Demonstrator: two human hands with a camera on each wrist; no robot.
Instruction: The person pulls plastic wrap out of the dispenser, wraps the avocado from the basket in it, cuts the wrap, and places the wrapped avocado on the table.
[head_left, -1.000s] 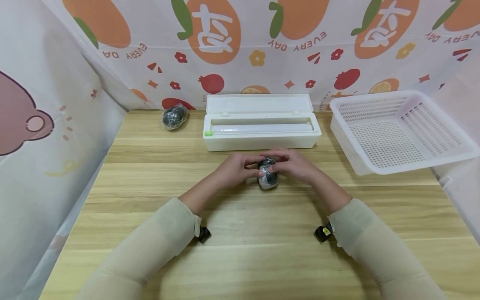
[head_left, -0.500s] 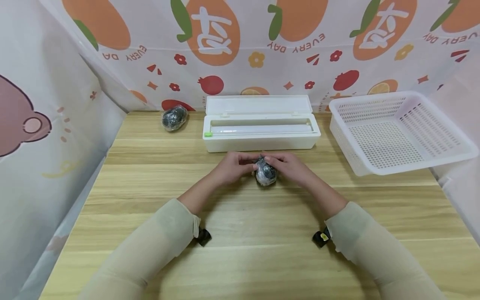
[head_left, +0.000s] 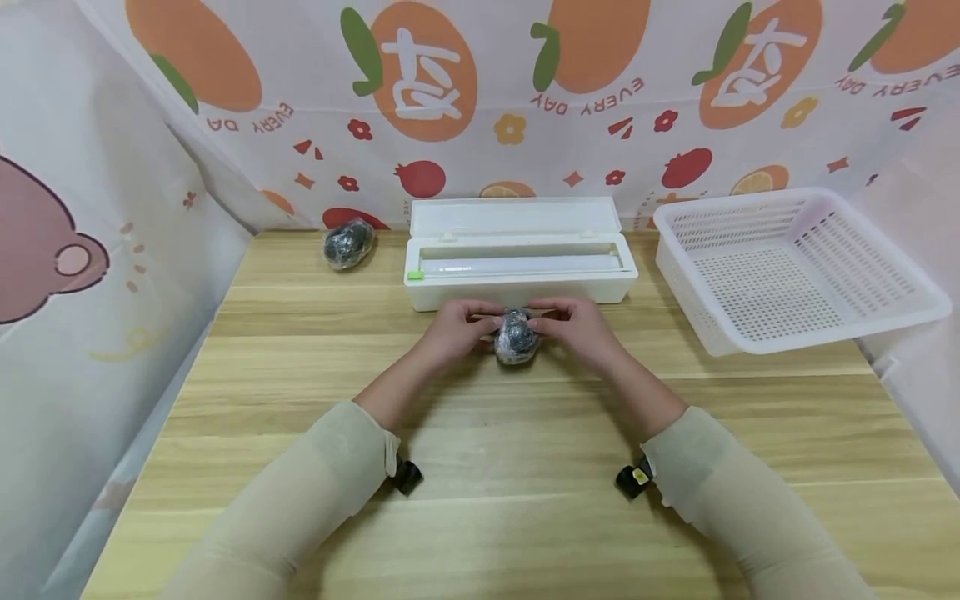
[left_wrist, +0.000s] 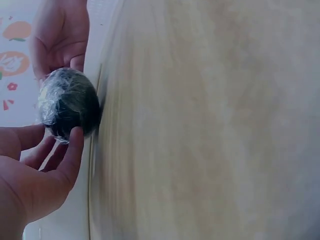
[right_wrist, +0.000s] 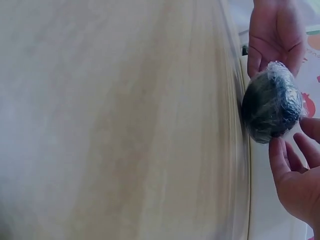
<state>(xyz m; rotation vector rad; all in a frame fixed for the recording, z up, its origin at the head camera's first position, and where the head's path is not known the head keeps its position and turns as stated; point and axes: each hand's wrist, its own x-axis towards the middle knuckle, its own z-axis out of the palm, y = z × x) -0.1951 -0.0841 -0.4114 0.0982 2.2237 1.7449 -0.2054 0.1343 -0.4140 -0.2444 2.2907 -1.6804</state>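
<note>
A dark egg-shaped thing wrapped in clear cling film (head_left: 516,340) is at the middle of the table, just in front of a white cling film box (head_left: 517,292). My left hand (head_left: 459,332) holds its left side with thumb and fingers. On its other side my right hand (head_left: 576,330) grips it with thumb and fingers. In the left wrist view the film on the wrapped thing (left_wrist: 70,104) looks crinkled and shiny. The right wrist view shows the wrapped thing (right_wrist: 272,105) between both hands, its dark skin visible through the film.
The box's lid (head_left: 513,218) stands raised, with a film roll (head_left: 517,265) inside. A second dark wrapped thing (head_left: 348,243) lies at the back left of the wooden table (head_left: 495,500). At the back right is a white perforated basket (head_left: 720,310). Printed cloth hangs behind.
Both hands have shifted slightly left with the wrapped thing between them, and their fingers have moved on its surface. The head view has tilted a little. Box, basket and second wrapped thing stay in place.
</note>
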